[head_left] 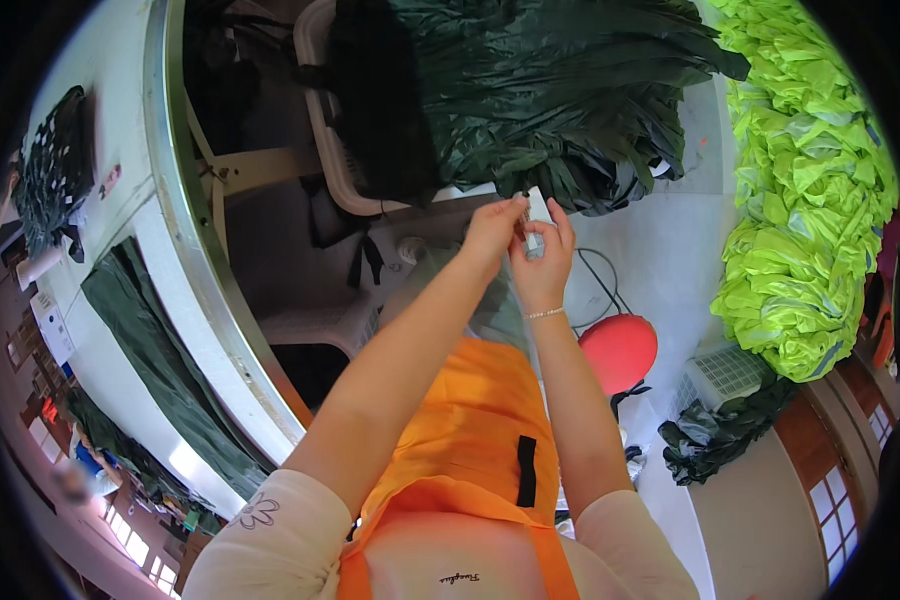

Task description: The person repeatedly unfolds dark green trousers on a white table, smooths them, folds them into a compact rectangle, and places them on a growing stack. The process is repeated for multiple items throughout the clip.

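A small white rectangular piece [538,208], flat or box-like, is in my right hand [547,262], its fingers and thumb closed around it. My left hand [494,232] is closed too, thumb and fingertips pinched together right beside the left edge of the white piece. What lies between those left fingertips is too small to tell. Both hands meet in front of a large heap of dark green garments [560,90], just beyond the fingers. The heap rests on a pale plastic basket or crate [320,110].
A metal-edged table [205,290] with dark green cloth strips [160,340] runs along the left. Bright yellow-green garments [800,210] are piled at right. Near my right forearm are a red round seat [618,353], a black cable [605,275] and a white crate [735,375].
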Action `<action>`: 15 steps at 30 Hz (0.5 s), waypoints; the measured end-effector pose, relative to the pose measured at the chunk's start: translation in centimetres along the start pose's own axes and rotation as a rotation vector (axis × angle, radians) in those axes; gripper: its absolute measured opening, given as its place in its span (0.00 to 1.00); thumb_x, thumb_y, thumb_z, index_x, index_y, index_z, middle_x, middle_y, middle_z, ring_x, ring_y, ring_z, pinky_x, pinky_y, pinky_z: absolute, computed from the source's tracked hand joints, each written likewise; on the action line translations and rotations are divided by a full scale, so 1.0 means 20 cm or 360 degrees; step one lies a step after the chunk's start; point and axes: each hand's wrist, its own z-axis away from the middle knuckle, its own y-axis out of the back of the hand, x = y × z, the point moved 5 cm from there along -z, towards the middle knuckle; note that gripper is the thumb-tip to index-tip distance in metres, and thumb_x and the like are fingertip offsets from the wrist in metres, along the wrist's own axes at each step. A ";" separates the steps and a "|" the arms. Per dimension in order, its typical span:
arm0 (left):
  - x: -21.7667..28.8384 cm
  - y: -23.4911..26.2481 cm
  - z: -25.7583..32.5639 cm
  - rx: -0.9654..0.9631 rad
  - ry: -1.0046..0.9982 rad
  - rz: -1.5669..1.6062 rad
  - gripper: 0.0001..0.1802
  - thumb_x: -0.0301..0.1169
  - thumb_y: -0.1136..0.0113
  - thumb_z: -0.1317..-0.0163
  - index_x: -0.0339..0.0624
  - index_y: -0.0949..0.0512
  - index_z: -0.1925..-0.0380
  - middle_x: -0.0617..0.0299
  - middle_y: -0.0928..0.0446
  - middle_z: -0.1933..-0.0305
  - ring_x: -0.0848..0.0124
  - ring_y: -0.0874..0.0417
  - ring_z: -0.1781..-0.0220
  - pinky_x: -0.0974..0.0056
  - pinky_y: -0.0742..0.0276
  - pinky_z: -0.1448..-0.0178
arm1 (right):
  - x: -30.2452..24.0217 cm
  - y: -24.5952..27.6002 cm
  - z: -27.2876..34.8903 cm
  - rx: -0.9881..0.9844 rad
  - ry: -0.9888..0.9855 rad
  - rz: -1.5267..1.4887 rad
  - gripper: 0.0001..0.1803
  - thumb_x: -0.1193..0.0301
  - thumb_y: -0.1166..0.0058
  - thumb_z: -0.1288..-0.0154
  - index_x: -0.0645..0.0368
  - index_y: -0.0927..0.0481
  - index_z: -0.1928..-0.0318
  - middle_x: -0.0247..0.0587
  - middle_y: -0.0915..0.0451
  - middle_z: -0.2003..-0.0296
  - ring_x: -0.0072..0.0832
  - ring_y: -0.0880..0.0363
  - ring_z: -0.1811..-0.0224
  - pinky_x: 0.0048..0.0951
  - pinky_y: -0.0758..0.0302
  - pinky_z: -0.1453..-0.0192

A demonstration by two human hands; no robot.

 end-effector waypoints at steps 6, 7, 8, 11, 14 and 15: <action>0.01 0.02 0.00 0.0124 0.0179 0.0053 0.13 0.40 0.51 0.35 0.43 0.23 0.66 0.64 0.21 0.67 0.72 0.21 0.64 0.66 0.28 0.56 | 0.23 -0.01 0.12 -0.0008 -0.0537 -0.0644 0.06 0.75 0.47 0.39 0.61 0.21 0.61 0.43 0.26 0.51 0.26 0.26 0.53 0.23 0.28 0.52; 0.01 0.03 0.00 0.0128 0.0191 0.0048 0.13 0.40 0.50 0.35 0.43 0.23 0.66 0.63 0.21 0.67 0.72 0.21 0.64 0.66 0.27 0.56 | 0.24 -0.01 0.12 -0.0029 -0.0607 -0.0741 0.06 0.76 0.48 0.38 0.61 0.21 0.61 0.42 0.26 0.53 0.24 0.26 0.54 0.21 0.28 0.54; 0.00 0.04 0.00 0.0132 0.0202 0.0044 0.13 0.40 0.50 0.35 0.42 0.23 0.66 0.63 0.21 0.67 0.72 0.21 0.64 0.66 0.27 0.56 | 0.25 -0.01 0.12 -0.0032 -0.0599 -0.0756 0.06 0.76 0.48 0.38 0.62 0.20 0.61 0.42 0.25 0.53 0.23 0.26 0.55 0.21 0.28 0.54; 0.02 0.02 0.00 0.0133 0.0205 0.0057 0.14 0.40 0.50 0.36 0.41 0.23 0.66 0.62 0.21 0.67 0.71 0.21 0.65 0.66 0.27 0.57 | 0.27 -0.01 0.11 -0.0040 -0.0571 -0.0779 0.07 0.76 0.47 0.38 0.62 0.20 0.60 0.40 0.25 0.54 0.22 0.26 0.56 0.20 0.28 0.55; 0.03 0.01 -0.01 0.0136 0.0183 0.0081 0.15 0.40 0.50 0.36 0.40 0.23 0.67 0.61 0.21 0.67 0.71 0.21 0.65 0.66 0.26 0.57 | 0.25 0.01 0.08 -0.0061 -0.0554 -0.0773 0.07 0.76 0.47 0.38 0.62 0.20 0.60 0.40 0.25 0.55 0.22 0.26 0.56 0.20 0.27 0.54; 0.04 0.01 -0.01 0.0137 0.0173 0.0087 0.15 0.40 0.50 0.36 0.39 0.23 0.67 0.61 0.21 0.67 0.70 0.20 0.65 0.66 0.25 0.57 | 0.25 0.01 0.08 -0.0065 -0.0556 -0.0773 0.07 0.76 0.47 0.38 0.62 0.20 0.60 0.40 0.25 0.55 0.22 0.26 0.56 0.20 0.27 0.54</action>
